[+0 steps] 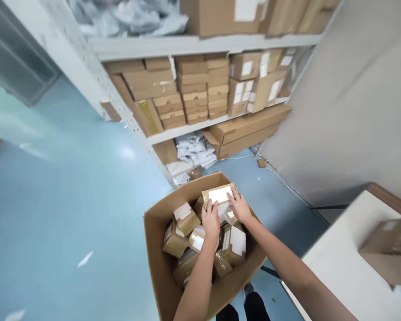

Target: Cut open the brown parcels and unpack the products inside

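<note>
A large open cardboard carton (160,272) stands on the blue floor below me, filled with several small taped parcels bearing white labels. Both my hands reach into it. My left hand (210,219) and my right hand (239,207) grip the near edge of one flat parcel with a white label (219,195), which lies on top of the pile at the carton's far side. Fingers of both hands curl over that parcel's edge. Other small parcels (234,244) lie around and beneath my forearms.
A white shelving rack (187,44) packed with cardboard boxes and grey mailer bags stands behind the carton. A grey wall (347,111) is on the right. A white table (341,267) with a brown box (390,249) sits at the lower right. Scraps of paper lie on the floor.
</note>
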Motion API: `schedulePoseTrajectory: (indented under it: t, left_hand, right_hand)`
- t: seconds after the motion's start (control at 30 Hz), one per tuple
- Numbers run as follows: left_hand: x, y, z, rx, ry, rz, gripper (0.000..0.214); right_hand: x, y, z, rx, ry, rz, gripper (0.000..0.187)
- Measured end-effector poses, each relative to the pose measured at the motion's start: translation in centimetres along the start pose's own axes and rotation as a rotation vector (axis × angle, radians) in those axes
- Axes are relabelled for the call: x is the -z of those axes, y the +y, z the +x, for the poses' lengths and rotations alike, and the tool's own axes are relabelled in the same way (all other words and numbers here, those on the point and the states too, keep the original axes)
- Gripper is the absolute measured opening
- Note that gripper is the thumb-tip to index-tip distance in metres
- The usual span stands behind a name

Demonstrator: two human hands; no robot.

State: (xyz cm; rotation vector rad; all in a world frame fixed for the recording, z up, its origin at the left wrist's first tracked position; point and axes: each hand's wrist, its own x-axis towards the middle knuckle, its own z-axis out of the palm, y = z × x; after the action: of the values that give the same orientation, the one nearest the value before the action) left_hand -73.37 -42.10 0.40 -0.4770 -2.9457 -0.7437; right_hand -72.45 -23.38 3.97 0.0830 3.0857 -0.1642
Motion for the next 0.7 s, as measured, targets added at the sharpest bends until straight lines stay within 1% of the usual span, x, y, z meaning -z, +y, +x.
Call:
schedulePoseTrajectory:
  t: [0.07, 0.17, 0.27, 0.37, 0.43, 0.53, 0.63, 0.7]
  left_hand:
    - [2.3, 2.5, 0.3, -0.068, -0.005, -0.017, 0.055]
    - [4.6, 7.2, 0.2, -0.202, 0.026, -0.046, 0.055]
    - [5.7, 13.1, -1.2, -0.343, 0.037, -0.064, 0.054]
    - [5.6, 20.2, -4.1, -0.459, 0.000, -0.059, 0.051]
    - [4.8, 25.4, -7.0, -0.545, -0.062, -0.054, 0.050]
    - [2.3, 33.2, -12.8, -0.676, -0.172, -0.051, 0.050]
    - [-1.3, 40.6, -20.1, -0.809, -0.275, -0.062, 0.052]
    - [-3.8, 45.3, -25.5, -0.912, -0.348, -0.081, 0.053]
  right_hand:
    - [3.7, 1.1, -2.0, -0.037, 0.072, 0.003, 0.069]
    - [8.3, 3.5, -6.1, -0.113, 0.179, 0.005, 0.071]
    - [11.7, 6.9, -11.7, -0.219, 0.262, 0.012, 0.072]
    - [13.9, 10.9, -19.0, -0.346, 0.305, 0.026, 0.073]
    - [14.5, 13.9, -24.9, -0.451, 0.320, 0.038, 0.073]
    - [14.1, 18.7, -35.1, -0.616, 0.342, 0.071, 0.072]
    - [12.5, 23.1, -46.5, -0.775, 0.352, 0.112, 0.070]
    - [11.0, 25.3, -54.3, -0.891, 0.340, 0.127, 0.068]
